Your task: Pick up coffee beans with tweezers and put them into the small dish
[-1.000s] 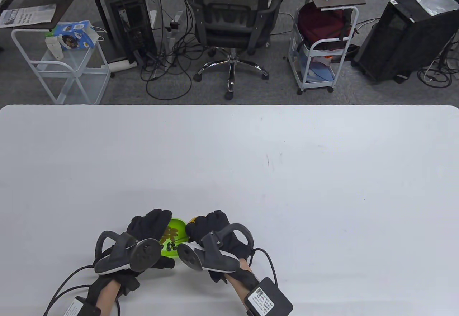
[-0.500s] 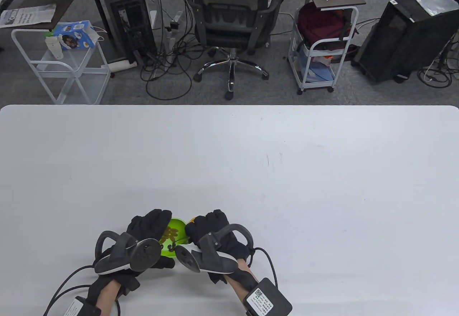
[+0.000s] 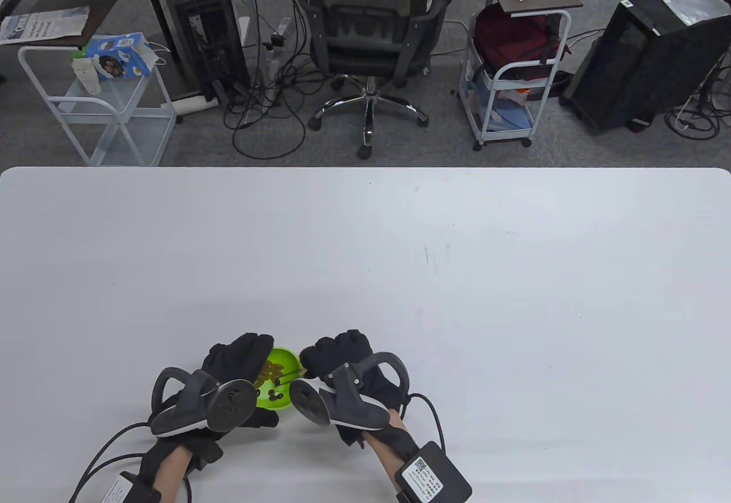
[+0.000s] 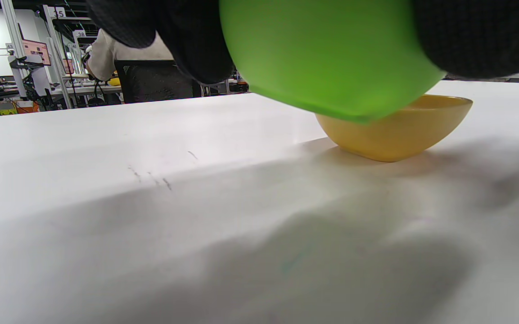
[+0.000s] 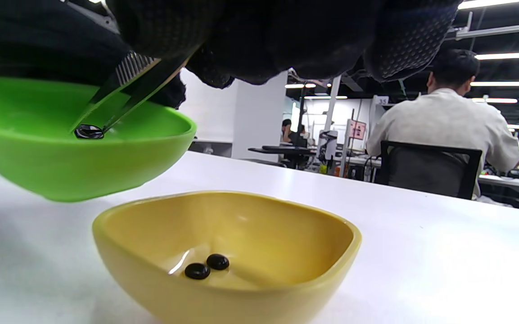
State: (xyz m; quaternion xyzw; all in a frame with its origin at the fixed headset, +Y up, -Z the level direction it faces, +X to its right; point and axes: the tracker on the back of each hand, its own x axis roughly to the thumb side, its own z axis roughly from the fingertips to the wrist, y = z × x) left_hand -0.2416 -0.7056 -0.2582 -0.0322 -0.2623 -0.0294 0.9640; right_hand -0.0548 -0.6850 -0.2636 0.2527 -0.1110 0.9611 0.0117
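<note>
**Entry: one bean in the tweezers, over the green bowl — risks of the carry**

- Left hand (image 3: 231,380), black sensor glove: holds the round green plastic bowl (image 5: 79,148) lifted and tilted off the white table (image 3: 457,274). Fingers wrap the bowl's far side.
- Right hand (image 3: 348,366), black sensor glove: pinches slim metal tweezers (image 5: 126,92), tips closed on one dark glossy coffee bean (image 5: 89,132) just above the green bowl's inner wall.
- Squarish yellow plastic small dish (image 5: 227,252): rests on the table directly beside and below the green bowl. Holds two dark beans (image 5: 207,266) at its bottom.
- Remaining stock: brown and dark beans (image 3: 268,374) lie in the green bowl, seen in the table view.

Hazards, as judged:
1. Bean slips. The bean is smooth and rounded and the tips are narrow; any slackening or twist of the pinch during the carry likely drops it, either back into the bowl or onto the table, where it would roll.
2. Bean shoots out. Squeezing too hard on a curved surface may flick it sideways, past the dish.
3. Rim strike. The tweezers must clear the green rim; a knock there could dislodge the bean.
4. Bowl spill. The tilted bowl holds loose beans; further tilt by the left hand could pour them out, possibly into the dish unpicked.
5. Dish shift. The dish is light and unheld; a bump could slide it.
</note>
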